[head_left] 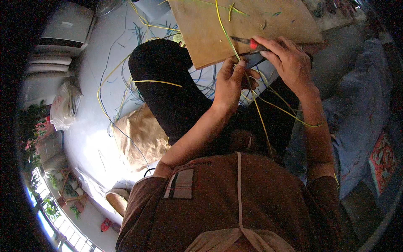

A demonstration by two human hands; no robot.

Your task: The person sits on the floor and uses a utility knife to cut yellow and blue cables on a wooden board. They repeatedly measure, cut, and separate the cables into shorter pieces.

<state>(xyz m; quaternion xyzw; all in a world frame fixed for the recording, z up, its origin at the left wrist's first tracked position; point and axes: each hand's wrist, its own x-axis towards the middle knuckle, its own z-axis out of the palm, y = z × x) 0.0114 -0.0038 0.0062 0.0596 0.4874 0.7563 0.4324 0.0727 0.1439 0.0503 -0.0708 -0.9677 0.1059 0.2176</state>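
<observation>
Pinching a yellow-green wire [225, 32] between thumb and fingers, the left hand [228, 86] is sitting just right of centre, above the middle of the frame. The wire is running from the top edge across a tan board [205, 38] to that grip. At the upper right, the right hand [290, 65] is closing around a red-and-black tool [254, 44], whose dark, blade-like end is pointing left toward the wire. Whether that end is touching the wire, one cannot tell.

The likeliest trouble is lying in how near the tool is to the left fingertips: if the wire were slipping or the tool skidding along it, the dark end could be catching skin. Pressing too hard could be nicking or severing the wire, especially as it is bending over the board's edge.

Loose strands [262, 122] are dangling below the left hand, and another strand [312, 125] is looping against the right forearm; either could be snagging and tugging the work sideways. The board is seemingly leaning near the dark-clad leg [161, 75], so a shifting knee could be tilting it.
</observation>
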